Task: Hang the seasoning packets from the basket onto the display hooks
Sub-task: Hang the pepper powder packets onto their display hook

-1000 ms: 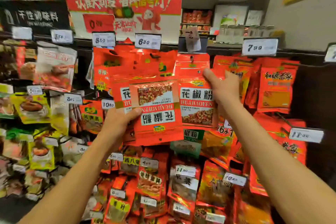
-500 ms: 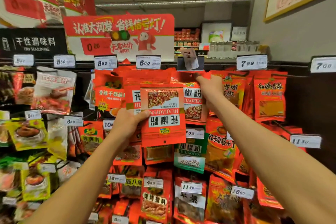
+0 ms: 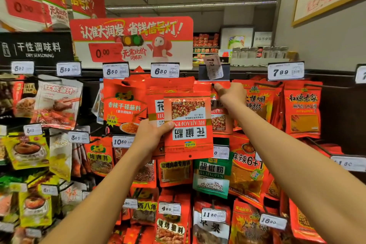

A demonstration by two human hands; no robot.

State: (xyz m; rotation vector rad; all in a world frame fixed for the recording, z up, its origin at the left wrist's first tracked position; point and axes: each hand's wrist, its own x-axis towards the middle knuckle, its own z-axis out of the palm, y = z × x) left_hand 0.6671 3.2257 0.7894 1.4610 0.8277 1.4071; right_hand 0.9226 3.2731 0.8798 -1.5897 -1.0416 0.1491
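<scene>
1. The step in hand looks like threading: the right hand (image 3: pixel 230 93) is up at the top edge of a red packet (image 3: pixel 219 123) that hangs just under the crooked 7.00 price tag (image 3: pixel 213 67), its fingertips pinching that edge where a small dark hole shows. Whether the hole is already over the hook cannot be told.
2. The left hand (image 3: pixel 152 134), below and left of that tag, grasps a stack of red packets (image 3: pixel 188 125) by its side, thumb across the front. The front packet is upside down, so its hang hole sits at the bottom edge.
3. The next move, as I judge it, calls for seating the pinched packet fully, then taking one from the stack and turning it upright so its hole can meet the hook.
4. The packets are flat, rectangular, glossy film pouches, with a crimped seal band and a printed photo panel of red peppercorn pieces. They likely flex and slide against each other.
5. The basket is not in view.
</scene>
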